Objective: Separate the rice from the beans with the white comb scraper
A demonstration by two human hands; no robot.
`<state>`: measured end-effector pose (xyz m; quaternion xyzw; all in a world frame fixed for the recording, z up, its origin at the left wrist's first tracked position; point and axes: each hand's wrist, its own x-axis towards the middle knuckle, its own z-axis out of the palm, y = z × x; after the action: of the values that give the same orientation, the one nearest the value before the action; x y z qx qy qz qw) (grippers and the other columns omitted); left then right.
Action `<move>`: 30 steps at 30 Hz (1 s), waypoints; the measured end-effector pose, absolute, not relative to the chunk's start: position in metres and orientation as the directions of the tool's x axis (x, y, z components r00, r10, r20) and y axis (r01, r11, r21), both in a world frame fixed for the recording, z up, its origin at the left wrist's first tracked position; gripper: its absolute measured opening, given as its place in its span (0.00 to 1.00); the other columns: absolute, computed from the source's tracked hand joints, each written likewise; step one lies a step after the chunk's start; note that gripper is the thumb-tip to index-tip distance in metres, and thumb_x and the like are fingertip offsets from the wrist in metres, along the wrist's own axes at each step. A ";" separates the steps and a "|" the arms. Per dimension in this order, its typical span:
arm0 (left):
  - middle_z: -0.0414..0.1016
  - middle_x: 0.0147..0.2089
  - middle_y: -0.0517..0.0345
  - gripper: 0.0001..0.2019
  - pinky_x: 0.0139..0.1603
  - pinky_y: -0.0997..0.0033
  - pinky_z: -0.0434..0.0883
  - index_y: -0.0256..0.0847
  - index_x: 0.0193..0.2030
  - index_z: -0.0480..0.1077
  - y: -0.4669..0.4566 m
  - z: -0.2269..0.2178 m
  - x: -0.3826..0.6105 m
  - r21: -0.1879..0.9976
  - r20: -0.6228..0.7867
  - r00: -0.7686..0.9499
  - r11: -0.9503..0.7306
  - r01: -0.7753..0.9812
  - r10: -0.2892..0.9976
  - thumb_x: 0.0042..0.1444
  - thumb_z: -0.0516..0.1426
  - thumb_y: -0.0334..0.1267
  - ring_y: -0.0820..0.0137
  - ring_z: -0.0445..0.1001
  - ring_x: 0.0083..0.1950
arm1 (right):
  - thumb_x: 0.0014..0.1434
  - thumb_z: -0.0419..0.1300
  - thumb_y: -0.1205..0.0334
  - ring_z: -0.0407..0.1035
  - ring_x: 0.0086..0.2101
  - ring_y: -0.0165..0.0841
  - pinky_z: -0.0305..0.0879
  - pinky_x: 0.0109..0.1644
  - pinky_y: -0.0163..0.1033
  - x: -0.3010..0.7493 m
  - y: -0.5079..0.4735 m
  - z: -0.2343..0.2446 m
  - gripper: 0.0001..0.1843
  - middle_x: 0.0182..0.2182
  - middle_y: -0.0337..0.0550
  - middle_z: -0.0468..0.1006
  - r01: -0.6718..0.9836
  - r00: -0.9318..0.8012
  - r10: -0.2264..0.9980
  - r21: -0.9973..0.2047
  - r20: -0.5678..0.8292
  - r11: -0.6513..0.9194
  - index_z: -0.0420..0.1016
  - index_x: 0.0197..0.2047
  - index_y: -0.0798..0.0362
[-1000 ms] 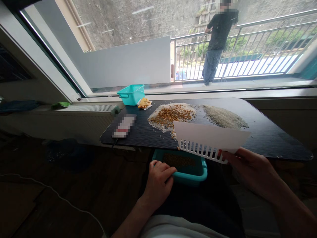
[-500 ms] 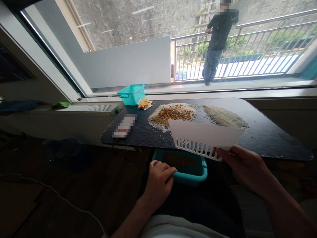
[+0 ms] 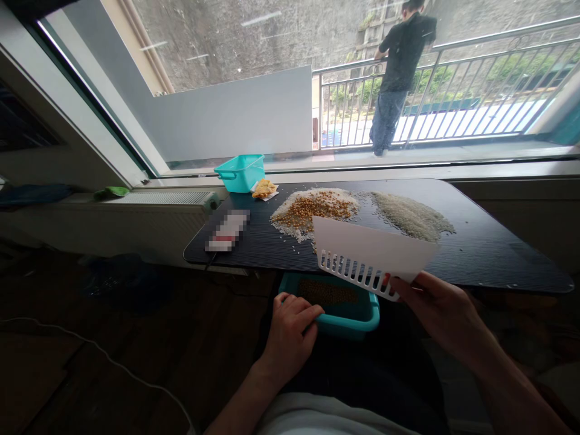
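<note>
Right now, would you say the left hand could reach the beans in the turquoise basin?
Probably yes: the left hand holds the rim of the turquoise basin, and nothing visibly covers the beans.

1. Left forearm: bare, coming up from the bottom edge of the view and slanting forward and to the right.
2. Left wrist: nearly straight, in line with the forearm.
3. Left hand: back facing up, fingers bent over in a grip.
4. Right forearm: bare, reaching in from the lower right, slanting forward and to the left.
5. Right hand: closed in a pinch, digits pointing left.
6. The hands are well apart.
</note>
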<state>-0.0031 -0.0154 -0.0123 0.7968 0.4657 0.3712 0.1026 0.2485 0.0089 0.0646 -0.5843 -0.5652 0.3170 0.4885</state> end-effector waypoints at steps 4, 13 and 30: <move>0.78 0.35 0.57 0.15 0.54 0.54 0.62 0.45 0.40 0.77 -0.016 -0.012 -0.003 0.505 0.501 0.284 -0.543 0.671 0.817 0.56 0.53 0.24 0.65 0.74 0.39 | 0.43 0.68 0.41 0.80 0.30 0.44 0.79 0.35 0.44 0.259 0.007 0.062 0.21 0.27 0.46 0.85 0.379 0.225 0.963 -0.923 0.152 0.057 0.85 0.32 0.50; 0.79 0.35 0.57 0.15 0.54 0.54 0.62 0.45 0.40 0.78 -0.015 -0.011 -0.002 0.509 0.496 0.277 -0.534 0.675 0.823 0.57 0.53 0.24 0.65 0.74 0.39 | 0.42 0.68 0.41 0.79 0.29 0.43 0.76 0.35 0.44 0.284 0.011 0.057 0.22 0.27 0.45 0.85 0.432 0.373 0.909 -0.902 0.186 0.007 0.84 0.34 0.49; 0.79 0.35 0.58 0.14 0.54 0.54 0.62 0.45 0.39 0.77 -0.016 -0.012 -0.002 0.504 0.480 0.284 -0.526 0.685 0.830 0.57 0.53 0.25 0.65 0.74 0.39 | 0.49 0.68 0.44 0.80 0.35 0.43 0.78 0.42 0.45 0.261 0.019 0.067 0.23 0.34 0.46 0.87 0.401 0.154 0.973 -0.911 0.171 0.096 0.86 0.41 0.51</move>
<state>-0.0017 -0.0162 -0.0119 0.7951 0.4763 0.3619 0.1002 0.2612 0.0195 0.0673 -0.5985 -0.5738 0.3058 0.4679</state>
